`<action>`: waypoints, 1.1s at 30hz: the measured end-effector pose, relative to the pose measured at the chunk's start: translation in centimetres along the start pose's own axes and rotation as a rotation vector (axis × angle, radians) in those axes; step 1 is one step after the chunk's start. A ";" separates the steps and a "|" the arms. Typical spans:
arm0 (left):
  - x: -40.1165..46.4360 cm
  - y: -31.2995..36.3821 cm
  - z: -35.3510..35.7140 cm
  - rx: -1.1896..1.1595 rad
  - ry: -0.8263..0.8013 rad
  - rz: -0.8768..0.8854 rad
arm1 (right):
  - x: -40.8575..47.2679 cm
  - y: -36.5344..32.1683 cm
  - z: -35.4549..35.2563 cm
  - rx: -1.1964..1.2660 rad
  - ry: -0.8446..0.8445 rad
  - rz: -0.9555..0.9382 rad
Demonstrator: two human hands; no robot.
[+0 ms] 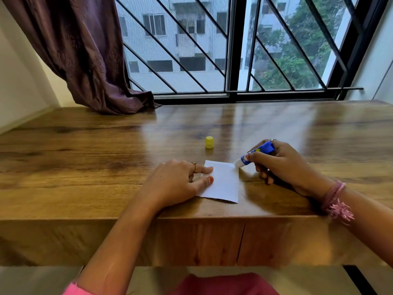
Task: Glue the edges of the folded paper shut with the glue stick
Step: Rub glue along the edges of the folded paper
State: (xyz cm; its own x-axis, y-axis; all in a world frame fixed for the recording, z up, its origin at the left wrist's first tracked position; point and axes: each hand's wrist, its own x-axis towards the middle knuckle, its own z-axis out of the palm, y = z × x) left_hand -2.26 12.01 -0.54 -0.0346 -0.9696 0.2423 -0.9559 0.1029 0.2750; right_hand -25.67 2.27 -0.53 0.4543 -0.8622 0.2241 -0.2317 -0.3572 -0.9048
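A person seated at a wooden table [85, 145] by a barred window [234, 50] works a blue glue stick [256, 154] along the far right corner of a small folded white paper [223, 182], which lies flat near the table's front edge. The stick's yellow cap [209, 142] stands upright on the table beyond the paper, well clear of both hands.

The likeliest trouble from here is the paper shifting or creasing: the white glue tip meets it right at the corner, while only two fingertips hold down the opposite, left side, so a firm stroke could drag or buckle the unheld right edge. A tip running off the edge would smear glue onto the tabletop, and too much glue might squeeze out and stick the paper to the wood. Whether the layers are lifted apart at the corner cannot be told.

The left hand [176, 182] lies palm down with its fingers straight and loosely spread, two fingertips pressing on the paper's left margin. The right hand [280, 165] is curled around the glue stick's barrel, pinching it between thumb and fingers with the tip angled down and to the left. A purple curtain [89, 56] hangs over the table's far left end.
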 end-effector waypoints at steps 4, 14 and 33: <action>0.0 0.0 0.0 0.005 -0.002 0.000 | -0.3 0.0 0.0 -0.003 -0.071 -0.021; -0.1 0.1 -0.1 0.019 -0.013 0.002 | -0.7 -0.4 0.0 -0.010 -0.101 -0.036; 0.0 -0.1 0.2 -0.007 -0.003 -0.005 | -0.8 -0.1 0.0 -0.077 -0.075 -0.087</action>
State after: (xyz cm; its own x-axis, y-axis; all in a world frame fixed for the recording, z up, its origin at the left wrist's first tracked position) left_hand -2.19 11.93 -0.75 -0.0308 -0.9708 0.2378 -0.9541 0.0994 0.2825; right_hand -26.00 3.03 -0.62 0.5380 -0.7984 0.2702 -0.2527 -0.4586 -0.8520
